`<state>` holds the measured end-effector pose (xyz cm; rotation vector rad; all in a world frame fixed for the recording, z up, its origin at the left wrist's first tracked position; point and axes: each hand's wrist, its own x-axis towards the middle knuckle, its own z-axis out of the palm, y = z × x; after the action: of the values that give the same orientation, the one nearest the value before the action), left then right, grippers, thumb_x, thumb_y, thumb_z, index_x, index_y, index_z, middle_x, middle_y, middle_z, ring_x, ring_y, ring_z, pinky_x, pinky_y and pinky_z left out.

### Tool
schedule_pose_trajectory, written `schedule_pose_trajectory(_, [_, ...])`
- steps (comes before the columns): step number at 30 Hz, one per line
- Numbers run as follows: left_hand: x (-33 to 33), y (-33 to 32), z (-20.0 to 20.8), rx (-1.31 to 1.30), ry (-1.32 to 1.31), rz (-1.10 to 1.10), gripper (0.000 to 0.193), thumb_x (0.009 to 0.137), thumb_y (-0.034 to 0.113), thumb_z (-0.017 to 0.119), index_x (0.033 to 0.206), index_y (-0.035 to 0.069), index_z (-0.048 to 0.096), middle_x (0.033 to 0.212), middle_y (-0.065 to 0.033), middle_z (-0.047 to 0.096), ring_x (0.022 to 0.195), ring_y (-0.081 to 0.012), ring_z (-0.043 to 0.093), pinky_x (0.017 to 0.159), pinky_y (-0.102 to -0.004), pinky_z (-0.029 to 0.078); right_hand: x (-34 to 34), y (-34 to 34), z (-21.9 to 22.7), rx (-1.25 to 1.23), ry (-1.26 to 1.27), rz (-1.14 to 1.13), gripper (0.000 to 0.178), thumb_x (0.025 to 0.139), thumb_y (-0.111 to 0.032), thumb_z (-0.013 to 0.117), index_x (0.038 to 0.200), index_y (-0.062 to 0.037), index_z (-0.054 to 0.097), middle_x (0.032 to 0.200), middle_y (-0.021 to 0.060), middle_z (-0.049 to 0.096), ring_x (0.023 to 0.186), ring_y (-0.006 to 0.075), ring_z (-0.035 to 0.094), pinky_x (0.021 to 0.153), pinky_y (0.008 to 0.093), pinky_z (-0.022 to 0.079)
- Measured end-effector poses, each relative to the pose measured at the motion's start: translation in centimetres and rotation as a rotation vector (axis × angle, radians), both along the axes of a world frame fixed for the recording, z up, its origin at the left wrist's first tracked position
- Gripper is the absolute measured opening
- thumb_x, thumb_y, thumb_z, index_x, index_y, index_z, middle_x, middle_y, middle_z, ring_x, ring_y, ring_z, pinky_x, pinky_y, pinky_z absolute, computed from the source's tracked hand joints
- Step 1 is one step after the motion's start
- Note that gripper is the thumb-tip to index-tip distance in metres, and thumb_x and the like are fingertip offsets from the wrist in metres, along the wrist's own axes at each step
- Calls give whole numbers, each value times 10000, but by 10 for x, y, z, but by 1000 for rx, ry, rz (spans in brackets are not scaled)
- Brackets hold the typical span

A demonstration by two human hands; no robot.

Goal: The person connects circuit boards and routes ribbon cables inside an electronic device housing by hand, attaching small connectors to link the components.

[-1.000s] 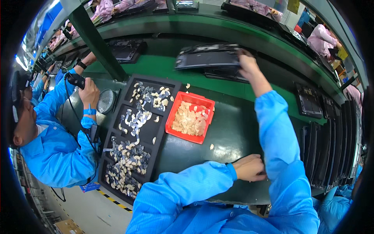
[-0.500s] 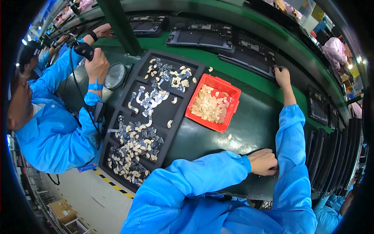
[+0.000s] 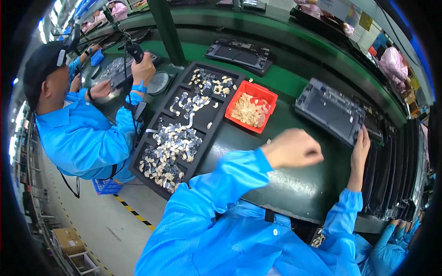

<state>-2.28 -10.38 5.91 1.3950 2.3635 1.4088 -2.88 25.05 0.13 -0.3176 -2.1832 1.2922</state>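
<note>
My right hand (image 3: 360,149) grips the near right corner of a dark laptop chassis (image 3: 329,112), which has a strip of circuit parts along its far side and is slightly tilted. In the air over the bench, my left hand (image 3: 296,149) is closed, its fingers curled; whether anything is in them is hidden. Beyond it stands a red plastic bin (image 3: 252,125) holding many small cream-coloured curved pieces. To its left lies a black compartment tray (image 3: 207,146) full of small dark boards, silvery flex cables and cream pieces.
Another laptop chassis (image 3: 239,53) rests on the green strip at the back. A green post (image 3: 166,34) rises behind the tray. At the left, a co-worker (image 3: 85,133) in blue holds a black hand tool (image 3: 135,52). Dark panels (image 3: 396,172) stand upright in a row at right.
The laptop chassis has come off the back row toward me, held in my right hand. My left hand has risen from the bench and moved left. The co-worker's other hand has drawn nearer.
</note>
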Motion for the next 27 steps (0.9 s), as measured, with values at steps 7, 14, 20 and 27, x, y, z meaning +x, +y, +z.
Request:
schedule_pose_trajectory(7, [-99, -171, -13, -527, 233, 969, 293, 860, 220, 749, 1103, 57, 770, 1073, -224, 735, 1037, -392, 699, 923, -456, 555, 90, -14, -62, -61, -138, 181, 463, 1089, -225, 515, 1451, 62, 519, 1338, 109, 636, 1157, 154, 586, 1020, 278, 434])
schedule_pose_trajectory(14, [-148, -203, -57, -556, 29, 1070, 347, 760, 346, 889, 1017, 126, 813, 1051, -165, 766, 1015, -330, 732, 935, -428, 567, 90, -38, -53, -158, -89, 312, 373, 1021, -125, 630, 1362, 27, 607, 830, 9, 663, 735, 58, 564, 677, 224, 462])
schedule_pose_trajectory(20, [-155, -184, -46, -579, 20, 1146, 370, 765, 292, 849, 1100, 144, 794, 1084, -163, 766, 1057, -315, 727, 965, -404, 560, 86, -35, -54, -187, -21, 289, 357, 997, -98, 650, 1315, 61, 625, 808, 50, 688, 730, 69, 615, 640, 234, 473])
schedule_pose_trajectory(27, [-154, -196, -61, -446, 71, 988, 350, 829, 309, 837, 1119, 119, 794, 995, -108, 781, 946, -266, 746, 859, -385, 577, 85, -39, -48, -201, 46, 269, 302, 991, -114, 656, 1238, 59, 662, 771, 48, 705, 700, 56, 614, 618, 237, 468])
